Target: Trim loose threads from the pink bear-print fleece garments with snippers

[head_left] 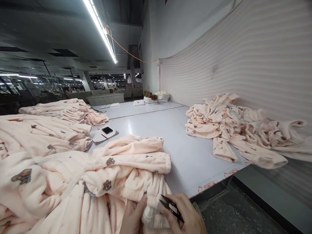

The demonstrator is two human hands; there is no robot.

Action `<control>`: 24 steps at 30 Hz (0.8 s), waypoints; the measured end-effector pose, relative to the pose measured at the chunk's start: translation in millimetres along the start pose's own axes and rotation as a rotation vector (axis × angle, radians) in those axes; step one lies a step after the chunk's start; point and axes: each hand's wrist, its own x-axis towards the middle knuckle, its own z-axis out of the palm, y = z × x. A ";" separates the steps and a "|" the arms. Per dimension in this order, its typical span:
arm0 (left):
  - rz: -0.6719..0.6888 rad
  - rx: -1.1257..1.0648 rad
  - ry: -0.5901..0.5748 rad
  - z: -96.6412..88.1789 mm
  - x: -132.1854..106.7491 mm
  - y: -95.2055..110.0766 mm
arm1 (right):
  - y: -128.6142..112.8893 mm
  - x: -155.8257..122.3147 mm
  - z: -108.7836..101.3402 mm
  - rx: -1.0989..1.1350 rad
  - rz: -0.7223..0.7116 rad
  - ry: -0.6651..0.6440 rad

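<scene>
A pale peach fleece garment (pixel 126 169) with small bear prints lies bunched on the white table (pixel 190 152) right in front of me. My left hand (pixel 133 216) pinches a fold of its edge at the bottom of the view, fingers closed on the cloth. My right hand (pixel 187 216) sits just right of it, closed on black thread snips (pixel 170 205) whose points face left toward the fold. Both hands show only in part.
More peach garments lie heaped at left (pixel 44 130), far left (pixel 70 110) and right against a striped cloth wall (pixel 234 126). A black phone (pixel 107 130) rests on a notebook. Folded white stacks (pixel 158 97) stand far back. The table edge drops to dark floor (pixel 234 211).
</scene>
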 end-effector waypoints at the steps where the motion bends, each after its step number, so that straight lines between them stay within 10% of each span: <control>1: -0.001 0.012 -0.005 -0.3 0.2 -1.7 | -1.4 6.4 -4.4 -0.055 -0.039 -0.017; 7: -0.051 0.068 -0.031 -2.1 -0.6 -2.4 | -5.4 18.0 -5.4 -0.189 -0.160 -0.204; 18: -0.004 0.058 -0.018 -6.0 4.2 -8.5 | -4.4 22.4 -0.7 -0.002 -0.047 -0.134; 24: 0.379 1.021 0.202 -28.4 0.7 -5.4 | 37.4 45.8 3.5 0.047 0.113 0.006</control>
